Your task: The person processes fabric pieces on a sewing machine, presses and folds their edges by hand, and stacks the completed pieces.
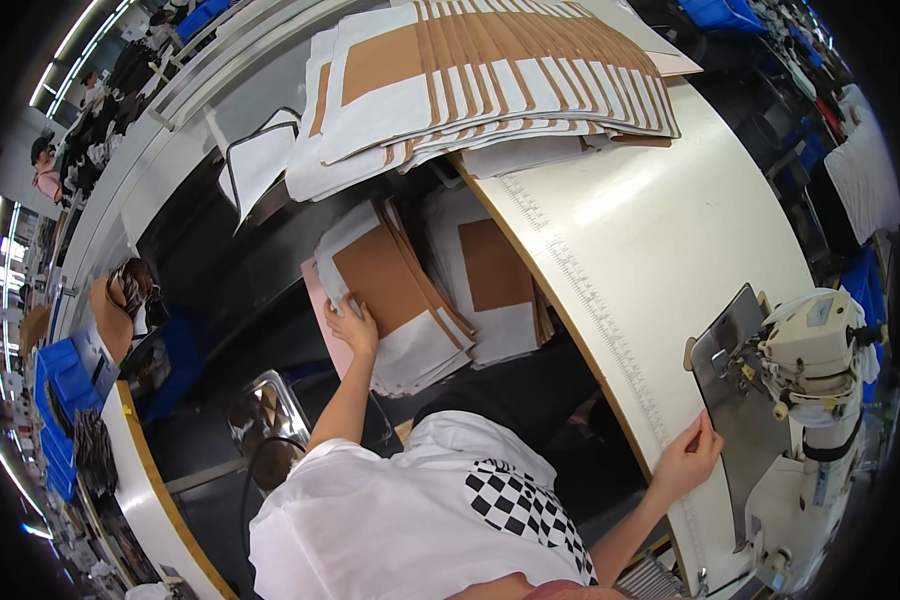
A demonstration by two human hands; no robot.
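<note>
Workshop: sewing machine (810, 350), stacked brown-and-white panels (382, 272)

A slightly fanned stack of white sheets with brown rectangles (385, 285) lay slanted left of the counter (660, 240); a flat grey metal plate (760, 435) sat beside the sewing machine (815, 350).

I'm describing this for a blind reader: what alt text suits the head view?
A person's left hand touches brown-and-white sheets stacked beside a white table; the right hand is at the metal plate of a sewing machine. More such sheets lie fanned over the table's far end.
</note>
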